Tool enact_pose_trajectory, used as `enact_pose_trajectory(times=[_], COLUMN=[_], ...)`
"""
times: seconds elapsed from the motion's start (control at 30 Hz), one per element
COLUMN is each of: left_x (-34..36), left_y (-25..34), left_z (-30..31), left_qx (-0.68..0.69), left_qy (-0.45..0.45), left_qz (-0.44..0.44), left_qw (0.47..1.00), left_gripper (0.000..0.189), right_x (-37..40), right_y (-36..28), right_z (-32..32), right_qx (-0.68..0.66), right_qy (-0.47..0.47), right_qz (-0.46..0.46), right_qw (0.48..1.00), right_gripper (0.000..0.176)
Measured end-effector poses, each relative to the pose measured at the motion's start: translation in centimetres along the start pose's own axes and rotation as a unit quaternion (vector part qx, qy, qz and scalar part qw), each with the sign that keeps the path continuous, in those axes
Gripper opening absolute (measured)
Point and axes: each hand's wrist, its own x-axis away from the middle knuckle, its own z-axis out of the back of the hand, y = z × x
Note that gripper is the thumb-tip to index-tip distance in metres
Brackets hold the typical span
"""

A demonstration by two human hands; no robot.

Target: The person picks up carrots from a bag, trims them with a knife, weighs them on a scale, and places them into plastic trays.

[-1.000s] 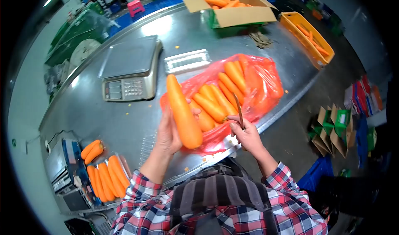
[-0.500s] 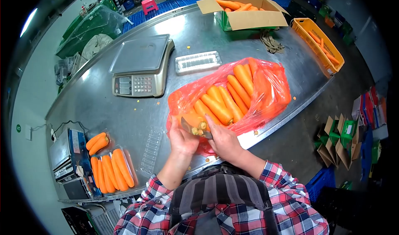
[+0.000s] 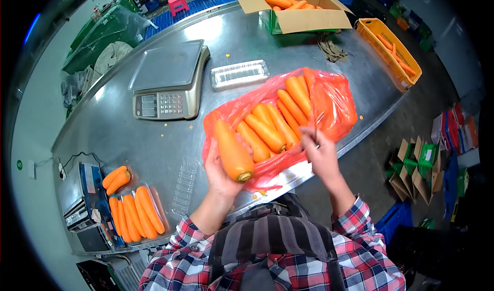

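Note:
My left hand (image 3: 221, 175) is wrapped round a thick carrot (image 3: 231, 152), held tilted with its trimmed, greenish stem end toward me. To the right, my right hand (image 3: 321, 155) is closed on a knife (image 3: 317, 132), whose blade shows almost edge-on. Both hands are at the near side of an open red plastic bag (image 3: 337, 103). Inside the bag, several large carrots (image 3: 265, 131) lie side by side. Small cut carrot bits lie at the table edge beneath my hands.
On the metal table (image 3: 154, 173) stand a weighing scale (image 3: 167, 80), a clear plastic tray (image 3: 240, 75) and a clear lid (image 3: 184, 188). Packed carrots (image 3: 135, 214) lie at the left. A carton of carrots (image 3: 314, 21), a cloth (image 3: 332, 48) and an orange crate (image 3: 391, 54) are at the far side.
My right hand with the knife has moved away from the carrot, up and to the right. The carrot in my left hand now stands more upright, and the cut stem pieces are off it.

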Motion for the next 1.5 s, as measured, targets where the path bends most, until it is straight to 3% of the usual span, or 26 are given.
enact_pose_trajectory(times=[0.1,0.2,0.23,0.3,0.4,0.5,0.57,0.73,0.77,0.8,0.9,0.97,1.03,1.1,1.17,1.3,1.43,1.5], left_x=[-1.1,-1.2,-1.5,-2.0,-3.1,-4.0,-4.3,-3.7,-3.5,-3.3,-3.3,-3.7,-3.2,-2.9,-3.0,-3.2,-4.3,-6.1], left_y=[-0.3,-2.7,-3.8,-5.2,-6.7,-6.0,-4.9,-2.8,-2.5,-1.1,-1.6,-1.3,-2.0,-2.4,-1.5,0.5,1.3,1.7], left_z=[1.1,-1.1,-1.2,-1.2,-1.9,-1.1,0.0,1.5,1.7,2.4,2.1,2.5,2.9,2.6,2.0,0.9,0.5,0.1], left_qx=[-0.038,-0.127,-0.140,-0.167,-0.313,-0.418,-0.455,-0.467,-0.472,-0.457,-0.464,-0.475,-0.503,-0.540,-0.579,-0.625,-0.750,-0.841], left_qy=[-0.078,0.079,0.076,0.057,-0.013,-0.052,-0.051,0.049,0.063,0.051,0.143,0.141,0.127,0.155,0.167,0.165,0.120,0.073], left_qz=[0.028,-0.062,-0.042,0.002,0.063,0.069,0.053,-0.045,-0.067,-0.024,-0.062,-0.059,-0.107,-0.156,-0.151,-0.166,-0.098,-0.078], left_qw=[0.996,0.987,0.986,0.984,0.948,0.904,0.887,0.882,0.877,0.888,0.872,0.867,0.848,0.813,0.784,0.745,0.643,0.530], left_gripper=[0.043,0.045,0.045,0.046,0.045,0.043,0.043,0.041,0.041,0.055,0.053,0.053,0.046,0.040,0.036,0.029,0.027,0.025], right_x=[2.8,3.5,3.4,3.4,2.7,2.2,1.2,-5.3,-7.8,-10.7,-20.8,-26.0,-29.8,-30.8,-30.4,-23.5,-13.0,-9.4], right_y=[-3.5,-3.9,-3.6,-2.4,0.1,3.3,4.6,8.9,9.8,10.2,8.2,5.1,4.2,3.2,4.7,4.4,1.3,4.2], right_z=[-1.7,-3.0,-2.8,-1.8,1.9,7.3,11.8,23.1,25.4,28.2,36.3,39.1,39.1,35.5,30.6,20.8,12.7,8.0], right_qx=[-0.169,-0.243,-0.247,-0.283,-0.381,-0.441,-0.400,-0.279,-0.233,-0.203,-0.139,-0.106,-0.085,-0.085,-0.075,-0.060,-0.032,0.045], right_qy=[-0.128,-0.191,-0.211,-0.182,-0.110,-0.034,-0.002,0.143,0.201,0.246,0.350,0.368,0.371,0.299,0.202,0.101,-0.196,-0.265], right_qz=[-0.146,-0.203,-0.204,-0.187,-0.194,-0.202,-0.183,-0.199,-0.166,-0.134,0.003,0.077,0.071,-0.009,0.035,-0.009,-0.112,0.129], right_qw=[0.966,0.929,0.923,0.923,0.897,0.874,0.898,0.929,0.937,0.938,0.926,0.920,0.922,0.950,0.976,0.993,0.974,0.954], right_gripper=[0.025,0.050,0.061,0.062,0.051,0.051,0.051,0.037,0.034,0.030,0.030,0.040,0.048,0.049,0.047,0.037,0.038,0.046])
